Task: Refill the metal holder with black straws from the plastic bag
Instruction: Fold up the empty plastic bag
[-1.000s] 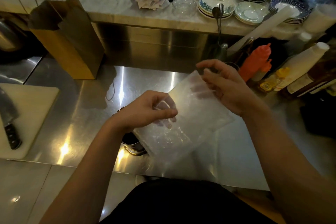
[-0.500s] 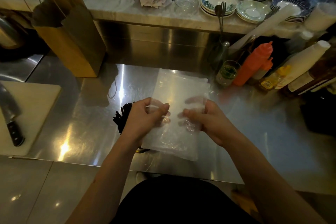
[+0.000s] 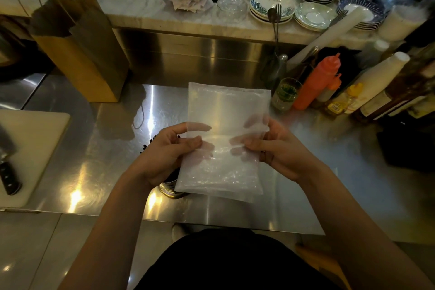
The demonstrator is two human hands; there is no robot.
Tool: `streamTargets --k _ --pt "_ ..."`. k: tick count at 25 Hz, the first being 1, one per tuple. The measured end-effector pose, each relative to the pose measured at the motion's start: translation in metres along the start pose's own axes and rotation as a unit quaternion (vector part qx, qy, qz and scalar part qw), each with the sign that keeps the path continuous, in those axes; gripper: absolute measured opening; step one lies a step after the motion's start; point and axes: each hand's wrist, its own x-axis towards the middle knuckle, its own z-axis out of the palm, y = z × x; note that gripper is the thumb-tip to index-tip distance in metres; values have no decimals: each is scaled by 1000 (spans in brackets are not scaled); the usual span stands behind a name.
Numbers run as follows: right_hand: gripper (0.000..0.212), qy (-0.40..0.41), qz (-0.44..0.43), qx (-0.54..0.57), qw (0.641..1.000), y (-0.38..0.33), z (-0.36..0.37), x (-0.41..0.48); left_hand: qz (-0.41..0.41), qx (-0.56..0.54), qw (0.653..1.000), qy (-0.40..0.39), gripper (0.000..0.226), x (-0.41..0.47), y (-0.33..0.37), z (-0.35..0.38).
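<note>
Now, left hand (image 3: 164, 153): pinches the left edge of the plastic bag (image 3: 223, 106).
Right hand (image 3: 280, 155): pinches its right edge.
Metal holder (image 3: 171, 189): under the left hand, black straws (image 3: 145, 147) inside.

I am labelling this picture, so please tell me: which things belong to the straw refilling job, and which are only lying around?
Job: plastic bag, pinched by left hand and right hand; metal holder; black straws.
Lying about: paper bag, knife, cutting board, orange bottle, plates.
</note>
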Motion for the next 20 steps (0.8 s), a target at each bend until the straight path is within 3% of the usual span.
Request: streamTargets --k 3,6,12,14,17,20 --pt "23 4 -46 -61 997 -6 -3 0 8 -7 1000 4 39 1 1 1" --pt "46 -10 -64 -130 989 -12 -8 0 5 3 1000 3 50 0 1 5" --pt "32 5 -120 -263 957 -19 -6 -1 -17 -69 997 13 32 0 1 3" --pt "29 24 -156 -281 947 -16 3 2 -11 -33 999 25 30 -3 0 3" --pt "28 32 -168 -245 954 -14 8 4 26 78 996 20 41 -8 -9 6" --pt "23 24 -72 -58 995 -16 14 3 83 43 992 79 40 -11 -10 4"
